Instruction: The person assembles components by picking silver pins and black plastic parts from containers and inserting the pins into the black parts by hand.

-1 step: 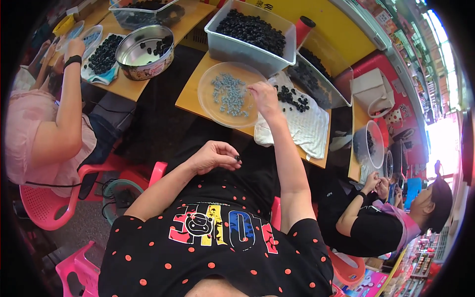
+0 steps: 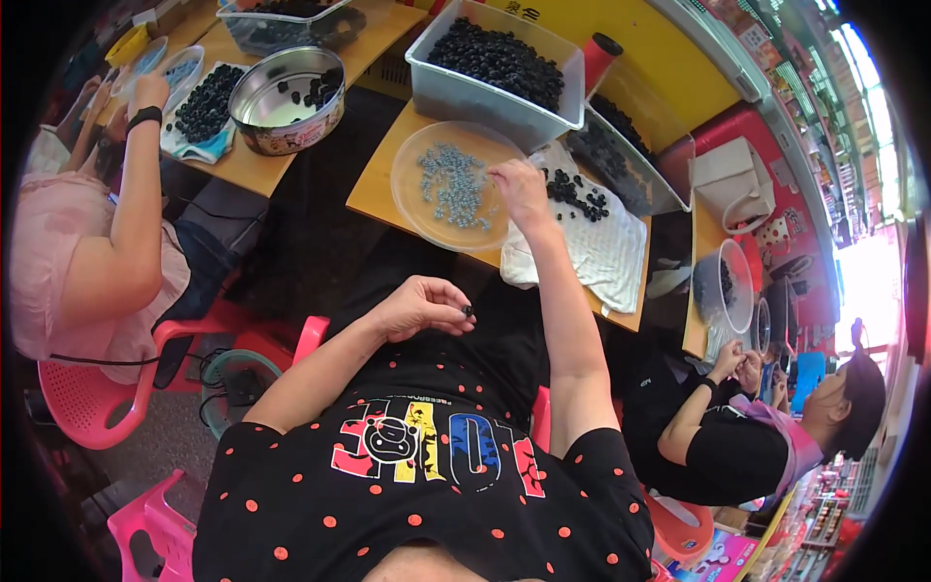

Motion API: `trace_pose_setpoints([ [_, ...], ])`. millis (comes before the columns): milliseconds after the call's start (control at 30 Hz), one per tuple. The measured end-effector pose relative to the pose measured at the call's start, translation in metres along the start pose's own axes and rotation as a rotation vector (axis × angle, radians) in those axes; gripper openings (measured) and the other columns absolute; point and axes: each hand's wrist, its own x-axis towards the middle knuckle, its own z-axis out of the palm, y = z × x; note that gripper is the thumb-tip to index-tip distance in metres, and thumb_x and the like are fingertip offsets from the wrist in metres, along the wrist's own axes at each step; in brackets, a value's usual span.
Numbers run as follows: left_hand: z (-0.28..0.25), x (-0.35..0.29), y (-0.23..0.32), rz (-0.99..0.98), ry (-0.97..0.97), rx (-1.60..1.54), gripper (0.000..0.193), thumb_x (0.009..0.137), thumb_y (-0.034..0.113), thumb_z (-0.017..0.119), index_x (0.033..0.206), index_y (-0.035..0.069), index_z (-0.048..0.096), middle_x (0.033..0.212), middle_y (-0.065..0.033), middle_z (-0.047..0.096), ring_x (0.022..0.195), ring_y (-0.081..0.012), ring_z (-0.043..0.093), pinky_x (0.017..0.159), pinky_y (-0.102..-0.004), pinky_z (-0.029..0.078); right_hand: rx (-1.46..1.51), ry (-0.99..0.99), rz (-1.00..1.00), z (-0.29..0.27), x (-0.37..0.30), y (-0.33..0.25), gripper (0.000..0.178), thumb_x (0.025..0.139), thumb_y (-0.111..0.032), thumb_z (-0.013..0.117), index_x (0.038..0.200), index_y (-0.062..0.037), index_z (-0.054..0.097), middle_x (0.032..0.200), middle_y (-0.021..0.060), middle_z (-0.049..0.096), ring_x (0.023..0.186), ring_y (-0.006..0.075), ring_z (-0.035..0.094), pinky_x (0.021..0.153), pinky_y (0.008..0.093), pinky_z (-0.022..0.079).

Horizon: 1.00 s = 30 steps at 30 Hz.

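My left hand (image 2: 429, 308) is over my lap, fingers curled, with a small round black piece (image 2: 469, 310) pinched between thumb and fingertips. My right hand (image 2: 522, 190) reaches over the right rim of a shallow clear round tray (image 2: 412, 215), its fingertips pressed together. What those fingertips hold, if anything, is too small to make out. Many small blue-grey pieces (image 2: 451, 184) lie spread in the tray. Beside my right hand, several black pieces (image 2: 580, 194) rest on a white cloth (image 2: 596, 254) at the table's front.
A large translucent bin (image 2: 495, 107) full of black pieces stands behind the tray, with another clear bin (image 2: 626, 160) to its right. On the left table are a round metal tin (image 2: 286, 136) and a seated person's arm (image 2: 136, 213). Another person (image 2: 737, 436) works at the right.
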Motion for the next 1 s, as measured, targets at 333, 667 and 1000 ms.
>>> trace_pose_setpoints([
  [333,-0.007,-0.001,0.01,-0.005,-0.077,-0.068,0.013,0.081,-0.002,0.066,0.094,-0.003,0.063,0.091,-0.0165,0.067,0.086,-0.0239,0.068,0.075,-0.0318,0.057,-0.073,-0.238,0.076,-0.001,0.003,-0.012,0.013,0.074,-0.016,0.067,0.086,-0.0125,0.071,0.083,0.0057,0.065,0.09,0.0249,0.059,0.082,0.04,0.042],
  [667,-0.007,0.001,0.009,0.093,-0.019,-0.076,0.011,0.078,-0.004,0.068,0.085,-0.001,0.06,0.091,-0.0136,0.067,0.088,-0.0199,0.067,0.077,-0.03,0.056,-0.064,-0.149,0.022,0.005,0.001,-0.009,0.016,0.073,-0.01,0.064,0.089,-0.0073,0.069,0.079,0.0087,0.066,0.084,0.027,0.062,0.077,0.0385,0.048],
  [1000,-0.007,0.003,0.007,0.058,-0.001,-0.053,0.013,0.08,0.0,0.068,0.09,0.001,0.06,0.091,-0.0131,0.067,0.078,-0.0201,0.068,0.07,-0.0291,0.057,-0.054,-0.152,0.113,-0.015,0.0,-0.014,0.015,0.076,-0.009,0.061,0.088,-0.013,0.069,0.084,0.0067,0.067,0.085,0.0227,0.063,0.081,0.0383,0.044],
])
